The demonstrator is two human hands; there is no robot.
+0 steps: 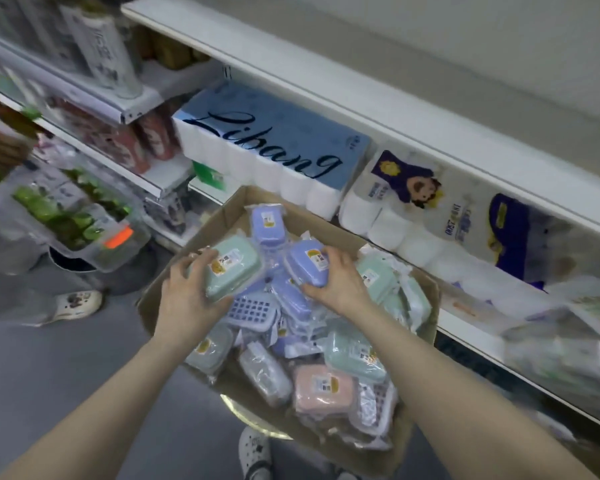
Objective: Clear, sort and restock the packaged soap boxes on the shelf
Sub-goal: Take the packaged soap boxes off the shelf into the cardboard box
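Currently both hands over the cardboard box of wrapped soap boxes. Left hand: fingers curled around a mint-green soap box, gripping it. Right hand: fingers clamped on a lavender soap box. Toilet-roll packs on the shelf behind.

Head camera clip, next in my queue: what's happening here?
A person is sorting wrapped soap boxes in a cardboard box beside a store shelf. The left hand grips a green soap box, and the right hand grips a purple soap box. Both hands are over the pile of green, purple and pink boxes. Toilet paper packs fill the shelf behind.
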